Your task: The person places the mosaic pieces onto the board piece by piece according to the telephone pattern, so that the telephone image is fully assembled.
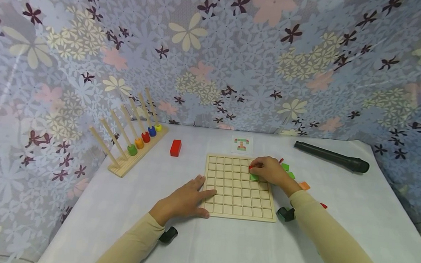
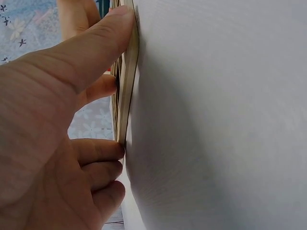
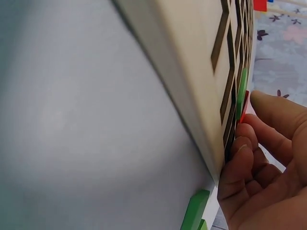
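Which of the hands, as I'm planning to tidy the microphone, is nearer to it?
Right. The right hand is over the right side of the board, to the left of the microphone; the left hand is at the board's left edge, farther off.

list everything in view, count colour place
Grid board: one, pale wood, central
Green tile: one, green, on board
Red tile: one, red, board's far right
Loose tiles: at least five, green/orange/red, right of board
Card: one, white, patterned, beyond board
Block: one, red, left of card
Peg rack: one, wooden, left
Rings: at least five, multicoloured, on pegs
Microphone: one, black, far right
Tablecloth: one, white, underneath
Curtain: one, bluish floral, behind
Cameras: two, black, at wrists
Sleeves: two, beige, on arms
Left hand: one, at board's left
Right hand: one, pinching red tile
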`<state>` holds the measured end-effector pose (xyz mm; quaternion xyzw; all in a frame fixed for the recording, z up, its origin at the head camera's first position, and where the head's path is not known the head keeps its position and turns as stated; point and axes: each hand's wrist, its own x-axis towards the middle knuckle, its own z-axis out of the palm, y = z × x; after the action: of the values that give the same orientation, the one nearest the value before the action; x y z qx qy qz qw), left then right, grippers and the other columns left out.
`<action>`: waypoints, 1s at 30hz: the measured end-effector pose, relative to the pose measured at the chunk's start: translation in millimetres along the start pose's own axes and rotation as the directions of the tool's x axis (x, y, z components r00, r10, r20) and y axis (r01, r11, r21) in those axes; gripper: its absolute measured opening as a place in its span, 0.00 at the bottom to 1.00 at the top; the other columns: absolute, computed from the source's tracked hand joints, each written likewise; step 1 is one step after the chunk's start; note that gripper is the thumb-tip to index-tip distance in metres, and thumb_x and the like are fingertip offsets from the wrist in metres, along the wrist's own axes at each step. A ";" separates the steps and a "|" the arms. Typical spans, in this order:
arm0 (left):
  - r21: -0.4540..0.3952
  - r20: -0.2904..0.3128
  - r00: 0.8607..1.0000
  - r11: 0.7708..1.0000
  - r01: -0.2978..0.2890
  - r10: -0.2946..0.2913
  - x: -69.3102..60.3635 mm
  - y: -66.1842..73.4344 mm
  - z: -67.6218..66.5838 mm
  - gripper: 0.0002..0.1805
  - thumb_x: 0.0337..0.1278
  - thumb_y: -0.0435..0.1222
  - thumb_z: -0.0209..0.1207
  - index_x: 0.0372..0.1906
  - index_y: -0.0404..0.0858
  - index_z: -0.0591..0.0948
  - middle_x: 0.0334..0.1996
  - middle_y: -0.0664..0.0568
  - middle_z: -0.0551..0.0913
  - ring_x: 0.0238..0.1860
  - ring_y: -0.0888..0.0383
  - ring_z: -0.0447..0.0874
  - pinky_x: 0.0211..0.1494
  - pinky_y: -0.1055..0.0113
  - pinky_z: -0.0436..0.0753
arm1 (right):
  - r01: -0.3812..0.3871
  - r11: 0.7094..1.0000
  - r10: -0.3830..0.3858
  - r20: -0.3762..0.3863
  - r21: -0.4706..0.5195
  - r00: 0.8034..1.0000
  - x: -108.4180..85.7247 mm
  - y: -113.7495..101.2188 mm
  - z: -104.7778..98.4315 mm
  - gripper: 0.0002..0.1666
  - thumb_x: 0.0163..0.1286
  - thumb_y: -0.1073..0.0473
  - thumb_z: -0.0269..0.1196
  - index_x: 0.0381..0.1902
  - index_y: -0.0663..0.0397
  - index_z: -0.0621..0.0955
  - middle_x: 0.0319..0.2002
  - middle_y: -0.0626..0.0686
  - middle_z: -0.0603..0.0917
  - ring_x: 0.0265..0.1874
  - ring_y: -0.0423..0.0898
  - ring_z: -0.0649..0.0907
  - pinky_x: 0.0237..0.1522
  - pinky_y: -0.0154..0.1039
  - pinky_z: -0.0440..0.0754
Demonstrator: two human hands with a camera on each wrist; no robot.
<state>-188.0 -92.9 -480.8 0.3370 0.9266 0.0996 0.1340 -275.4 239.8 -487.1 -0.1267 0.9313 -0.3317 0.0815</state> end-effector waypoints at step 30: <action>-0.015 -0.001 1.000 1.000 0.009 -0.009 -0.7 -0.4 3.4 0.43 0.55 0.59 0.69 0.76 0.55 0.70 0.80 0.37 0.55 0.82 0.43 0.47 0.79 0.49 0.59 | -0.097 0.992 0.098 -0.004 0.082 0.995 -14.0 4.7 -9.9 0.11 0.75 0.56 0.63 0.46 0.56 0.86 0.43 0.54 0.87 0.42 0.50 0.83 0.46 0.48 0.81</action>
<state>-186.7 -93.4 -484.0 0.3317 0.9274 0.1060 0.1366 -265.2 253.3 -481.5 -0.0763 0.9223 -0.3657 0.0988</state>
